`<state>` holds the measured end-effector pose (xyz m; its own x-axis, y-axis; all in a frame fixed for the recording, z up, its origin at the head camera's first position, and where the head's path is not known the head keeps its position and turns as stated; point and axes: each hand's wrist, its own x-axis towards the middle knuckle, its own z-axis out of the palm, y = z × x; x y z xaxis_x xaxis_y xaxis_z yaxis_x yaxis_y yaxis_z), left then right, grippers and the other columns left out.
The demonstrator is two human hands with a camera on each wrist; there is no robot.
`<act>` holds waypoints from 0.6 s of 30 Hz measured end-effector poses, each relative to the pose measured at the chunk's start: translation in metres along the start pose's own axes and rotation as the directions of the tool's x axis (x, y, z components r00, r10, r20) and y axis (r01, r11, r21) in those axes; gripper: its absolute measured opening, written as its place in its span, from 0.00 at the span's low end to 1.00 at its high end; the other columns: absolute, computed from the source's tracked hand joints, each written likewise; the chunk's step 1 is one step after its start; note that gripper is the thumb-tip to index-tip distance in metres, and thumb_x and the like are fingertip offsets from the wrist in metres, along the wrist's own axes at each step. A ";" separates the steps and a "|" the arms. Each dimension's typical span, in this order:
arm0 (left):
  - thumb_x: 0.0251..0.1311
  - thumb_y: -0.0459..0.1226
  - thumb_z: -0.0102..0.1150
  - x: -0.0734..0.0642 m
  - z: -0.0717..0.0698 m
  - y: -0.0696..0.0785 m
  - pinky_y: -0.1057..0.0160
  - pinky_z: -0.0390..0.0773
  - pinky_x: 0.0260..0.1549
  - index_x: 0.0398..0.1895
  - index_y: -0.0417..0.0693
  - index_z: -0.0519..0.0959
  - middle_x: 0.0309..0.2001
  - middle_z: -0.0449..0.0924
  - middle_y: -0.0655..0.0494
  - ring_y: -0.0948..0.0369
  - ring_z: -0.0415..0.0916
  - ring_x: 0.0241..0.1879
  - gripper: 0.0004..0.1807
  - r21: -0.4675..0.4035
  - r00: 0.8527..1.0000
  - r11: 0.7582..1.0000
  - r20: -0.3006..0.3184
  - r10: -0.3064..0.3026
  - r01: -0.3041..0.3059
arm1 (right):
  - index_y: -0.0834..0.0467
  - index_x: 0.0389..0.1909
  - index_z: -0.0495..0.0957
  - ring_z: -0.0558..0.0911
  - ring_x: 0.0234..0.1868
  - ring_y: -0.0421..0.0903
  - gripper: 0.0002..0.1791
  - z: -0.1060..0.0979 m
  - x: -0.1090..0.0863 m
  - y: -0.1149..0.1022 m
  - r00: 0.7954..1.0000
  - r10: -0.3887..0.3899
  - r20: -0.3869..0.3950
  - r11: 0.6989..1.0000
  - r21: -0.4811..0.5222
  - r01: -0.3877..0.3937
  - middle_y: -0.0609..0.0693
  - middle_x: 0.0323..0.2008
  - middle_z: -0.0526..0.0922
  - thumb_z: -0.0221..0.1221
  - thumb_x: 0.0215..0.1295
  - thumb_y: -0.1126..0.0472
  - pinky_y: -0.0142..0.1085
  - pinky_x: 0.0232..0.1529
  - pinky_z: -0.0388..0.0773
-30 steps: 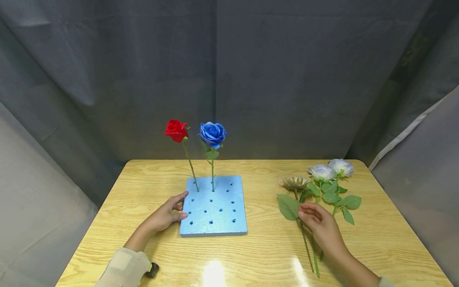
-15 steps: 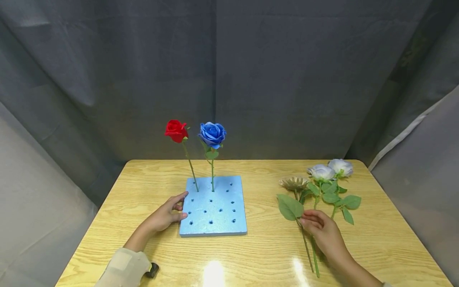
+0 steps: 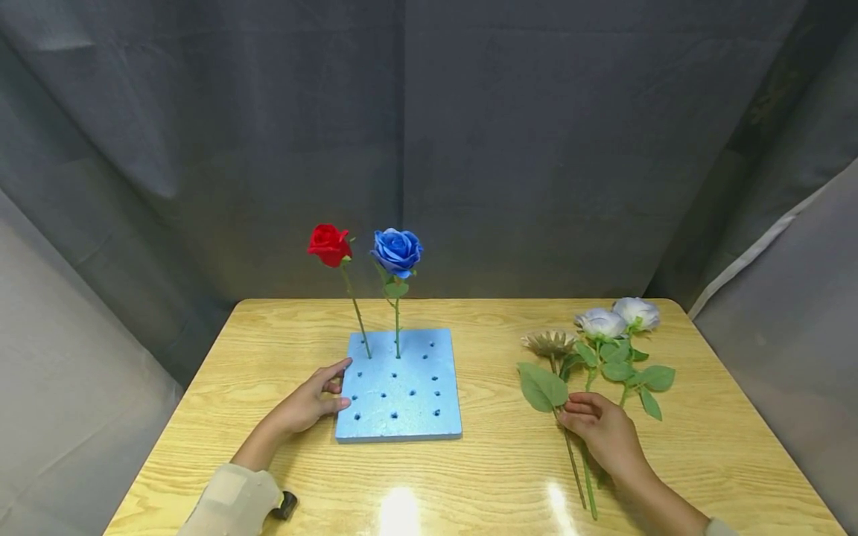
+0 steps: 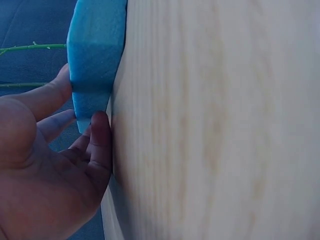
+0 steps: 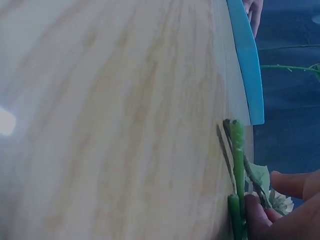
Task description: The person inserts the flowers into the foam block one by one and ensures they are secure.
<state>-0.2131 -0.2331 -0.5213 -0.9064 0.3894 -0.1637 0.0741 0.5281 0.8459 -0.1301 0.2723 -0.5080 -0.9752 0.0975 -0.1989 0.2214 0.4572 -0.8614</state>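
In the head view my left hand [image 3: 304, 402] holds the left edge of a blue foam board [image 3: 418, 420] with small holes. Its thumb [image 4: 52, 92] and fingertips meet the board's edge in the left wrist view. Upright in the board stand a red rose [image 3: 328, 246], slightly tilted, and a blue rose [image 3: 398, 253]. My right hand [image 3: 603, 432] is at a tan, daisy-like flower [image 3: 548, 343] lying on the table, close to its large green leaf [image 3: 541, 387]. The right wrist view has the brown stem [image 5: 252, 175] between thumb and fingers, with a gap showing.
Two pale lavender roses [image 3: 599, 322] lie at the right, their green stems partly under my right hand. The wooden table [image 3: 496, 461] ends at grey curtains [image 3: 523, 149]. A small black object [image 3: 286, 506] sits beside the left sleeve.
My right hand has shifted slightly right and toward the front edge, uncovering the leaf's tip. The left hand, board and upright roses stay put.
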 end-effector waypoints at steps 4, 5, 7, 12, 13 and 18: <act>0.70 0.38 0.64 0.000 0.000 -0.001 0.52 0.72 0.53 0.83 0.49 0.55 0.72 0.62 0.37 0.47 0.67 0.60 0.42 0.002 1.000 1.000 0.003 0.004 -0.004 | 0.71 0.66 0.71 0.86 0.51 0.53 0.30 0.001 0.003 0.003 1.000 -0.004 -0.012 1.000 -0.018 0.004 0.66 0.55 0.82 0.68 0.69 0.60 0.29 0.43 0.82; 0.70 0.39 0.64 0.000 0.000 -0.001 0.53 0.73 0.53 0.83 0.50 0.55 0.72 0.63 0.38 0.47 0.67 0.61 0.42 0.002 1.000 1.000 0.001 -0.003 0.003 | 0.71 0.65 0.72 0.86 0.51 0.53 0.31 0.001 0.003 0.003 1.000 -0.006 -0.017 1.000 -0.030 0.006 0.65 0.55 0.83 0.69 0.68 0.60 0.29 0.43 0.82; 0.70 0.39 0.64 0.001 0.000 -0.001 0.54 0.73 0.53 0.83 0.52 0.55 0.73 0.62 0.39 0.48 0.67 0.61 0.43 0.000 1.000 1.000 0.001 -0.015 0.015 | 0.70 0.65 0.72 0.86 0.51 0.53 0.32 0.001 0.004 0.004 1.000 -0.014 -0.024 0.998 -0.056 0.013 0.64 0.54 0.83 0.70 0.67 0.59 0.29 0.42 0.82; 0.70 0.39 0.65 0.002 0.001 -0.003 0.54 0.73 0.54 0.83 0.54 0.55 0.75 0.61 0.40 0.48 0.67 0.62 0.43 -0.011 1.000 1.000 0.000 -0.029 0.029 | 0.71 0.65 0.72 0.86 0.50 0.55 0.33 0.001 0.006 0.005 0.999 -0.033 -0.024 0.996 -0.088 0.031 0.65 0.54 0.83 0.71 0.66 0.59 0.31 0.42 0.83; 0.70 0.39 0.65 0.002 0.001 -0.004 0.53 0.73 0.54 0.83 0.54 0.55 0.75 0.61 0.40 0.48 0.66 0.62 0.43 -0.017 1.000 0.999 0.002 -0.029 0.029 | 0.71 0.65 0.71 0.85 0.50 0.55 0.33 0.001 0.006 0.005 0.999 -0.034 -0.023 0.995 -0.090 0.032 0.64 0.53 0.83 0.71 0.66 0.60 0.31 0.42 0.83; 0.69 0.38 0.65 0.003 0.002 -0.005 0.54 0.72 0.52 0.83 0.53 0.55 0.73 0.61 0.41 0.49 0.65 0.60 0.43 -0.053 0.999 0.998 0.003 -0.042 0.042 | 0.71 0.66 0.70 0.86 0.49 0.53 0.33 0.001 0.006 0.004 0.999 -0.028 -0.019 0.995 -0.092 0.026 0.62 0.52 0.84 0.70 0.66 0.62 0.31 0.42 0.83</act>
<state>-0.2150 -0.2331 -0.5268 -0.9076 0.3691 -0.2003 0.0141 0.5035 0.8639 -0.1352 0.2735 -0.5129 -0.9809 0.1016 -0.1658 0.1943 0.5391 -0.8195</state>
